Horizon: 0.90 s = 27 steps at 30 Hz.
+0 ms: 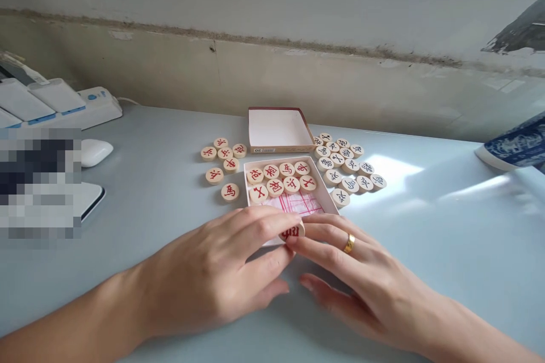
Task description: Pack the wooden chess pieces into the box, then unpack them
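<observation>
A round wooden Chinese chess piece point(292, 231) with a red character is tilted up between the fingertips of both hands, above the near edge of an open box tray point(323, 184). My left hand point(221, 261) grips the piece from the left, its fingers closed around it. From the right, the fingertips of my right hand point(353, 266), which wears a gold ring, press on the same piece, with the thumb apart below. Two rows of red-marked pieces point(275, 187) lie in the far half of the tray. Its pink-lined near part is partly hidden by my hands.
Several loose red-marked pieces point(230, 193) lie left of the tray, and black-marked pieces point(340, 197) cluster to its right. The box lid point(279, 127) lies behind. A white mouse point(96, 152) and a power strip point(100, 105) are at left; a blue patterned object point(517, 144) is at right.
</observation>
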Tool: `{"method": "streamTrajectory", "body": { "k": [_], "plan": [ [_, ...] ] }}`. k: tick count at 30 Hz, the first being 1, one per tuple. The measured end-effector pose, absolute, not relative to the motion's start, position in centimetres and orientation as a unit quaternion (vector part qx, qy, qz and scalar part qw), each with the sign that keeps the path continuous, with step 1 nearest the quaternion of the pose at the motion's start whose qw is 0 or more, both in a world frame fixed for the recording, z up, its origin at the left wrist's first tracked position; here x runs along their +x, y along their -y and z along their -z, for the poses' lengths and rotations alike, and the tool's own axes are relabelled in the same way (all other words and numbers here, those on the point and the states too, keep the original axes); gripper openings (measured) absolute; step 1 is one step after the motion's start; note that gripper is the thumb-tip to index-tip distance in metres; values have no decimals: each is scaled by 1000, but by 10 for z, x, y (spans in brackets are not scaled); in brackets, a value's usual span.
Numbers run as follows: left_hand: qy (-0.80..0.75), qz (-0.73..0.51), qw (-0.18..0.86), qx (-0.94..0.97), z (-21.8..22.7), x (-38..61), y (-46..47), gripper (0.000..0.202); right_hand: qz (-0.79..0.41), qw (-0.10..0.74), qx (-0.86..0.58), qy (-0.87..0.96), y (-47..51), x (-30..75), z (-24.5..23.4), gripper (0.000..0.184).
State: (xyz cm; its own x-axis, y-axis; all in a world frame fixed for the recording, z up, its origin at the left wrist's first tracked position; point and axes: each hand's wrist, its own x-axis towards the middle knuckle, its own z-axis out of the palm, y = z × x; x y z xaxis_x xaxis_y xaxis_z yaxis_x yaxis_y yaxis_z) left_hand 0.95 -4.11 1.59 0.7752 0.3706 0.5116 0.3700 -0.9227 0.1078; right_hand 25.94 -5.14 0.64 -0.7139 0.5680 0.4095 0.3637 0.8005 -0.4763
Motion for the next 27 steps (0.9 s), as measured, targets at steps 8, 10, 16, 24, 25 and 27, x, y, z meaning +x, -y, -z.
{"method": "streamTrajectory", "body": {
  "k": [8, 10, 16, 24, 25, 27],
  "plan": [
    [-190, -281, 39, 940, -22, 10, 38, 14, -174, 291, -243, 909, 53, 261, -4, 39],
    [-201, -294, 41, 934, -22, 8, 37, 15, -167, 301, -247, 906, 53, 262, -4, 39],
    [-240, -326, 149, 902, -16, 7, 36, 24, -167, 312, -235, 905, 53, 264, -7, 26],
    [-240, -319, 235, 886, -16, 12, 36, 18, -167, 288, -201, 921, 54, 262, -11, 30],
    [-242, -318, 247, 883, -16, 11, 36, 16, -164, 284, -202, 923, 55, 262, -11, 30],
    [-253, -325, 255, 874, -16, 11, 37, 14, -154, 291, -214, 920, 55, 262, -11, 28]
  ]
}}
